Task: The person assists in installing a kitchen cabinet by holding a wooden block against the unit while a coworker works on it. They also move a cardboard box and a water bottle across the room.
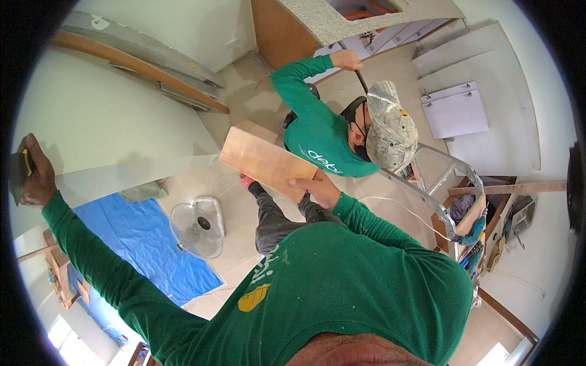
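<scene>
In my right hand [321, 189] is a flat, rectangular wooden board [265, 160], gripped at its near end with the thumb on top. The board slants away toward the far left, above the tiled floor. My left arm stretches out to the far left, beside a pale wall surface [140, 116]. There my left hand [40, 174] is closed around a dark object with a yellow stripe [18, 177]; its kind cannot be made out at the picture's rim.
Just beyond the board a co-worker in green [326, 125] and a cap bends down, one hand on a dark rod. A standing fan [198, 226] and a blue tarp [152, 250] lie left. An aluminium ladder [439, 183] and a tool box [476, 213] stand right, a stone-topped counter [305, 21] ahead.
</scene>
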The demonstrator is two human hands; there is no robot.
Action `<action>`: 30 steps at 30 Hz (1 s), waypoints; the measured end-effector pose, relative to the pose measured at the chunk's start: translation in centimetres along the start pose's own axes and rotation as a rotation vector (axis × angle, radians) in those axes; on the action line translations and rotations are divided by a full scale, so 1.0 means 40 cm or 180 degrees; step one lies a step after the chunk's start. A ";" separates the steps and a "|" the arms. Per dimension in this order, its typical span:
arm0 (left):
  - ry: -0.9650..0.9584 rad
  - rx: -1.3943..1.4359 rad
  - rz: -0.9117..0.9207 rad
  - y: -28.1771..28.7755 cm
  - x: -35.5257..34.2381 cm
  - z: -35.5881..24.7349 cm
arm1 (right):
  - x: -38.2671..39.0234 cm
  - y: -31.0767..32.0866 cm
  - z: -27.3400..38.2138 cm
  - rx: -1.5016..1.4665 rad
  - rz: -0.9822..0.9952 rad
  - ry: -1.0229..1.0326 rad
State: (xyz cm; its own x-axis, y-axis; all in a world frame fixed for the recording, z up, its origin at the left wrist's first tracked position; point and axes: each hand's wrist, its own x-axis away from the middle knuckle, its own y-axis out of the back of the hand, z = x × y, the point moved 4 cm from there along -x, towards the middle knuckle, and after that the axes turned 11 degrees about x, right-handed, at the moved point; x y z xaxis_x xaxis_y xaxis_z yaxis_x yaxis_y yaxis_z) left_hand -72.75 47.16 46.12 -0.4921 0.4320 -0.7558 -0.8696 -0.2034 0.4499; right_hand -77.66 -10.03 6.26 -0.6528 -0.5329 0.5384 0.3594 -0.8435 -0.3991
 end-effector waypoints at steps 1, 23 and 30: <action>-0.0007 -0.0004 -0.0007 -0.002 -0.003 0.000 | -0.007 -0.003 0.001 -0.0018 0.0009 -0.0011; 0.0207 -0.0532 0.0327 -0.094 0.027 0.018 | -0.123 -0.007 -0.006 -0.0015 -0.0066 0.0124; 0.0415 -0.0790 0.0280 -0.081 0.077 0.034 | -0.119 -0.012 -0.018 -0.0031 -0.0084 0.0074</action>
State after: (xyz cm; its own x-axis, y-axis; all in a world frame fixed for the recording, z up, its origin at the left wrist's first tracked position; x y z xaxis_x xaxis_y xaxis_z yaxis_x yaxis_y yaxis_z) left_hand -71.41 50.37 42.98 -0.5530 0.2900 -0.7810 -0.7989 -0.4506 0.3984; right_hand -75.20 -7.05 3.36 -0.6774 -0.5086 0.5314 0.3354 -0.8565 -0.3922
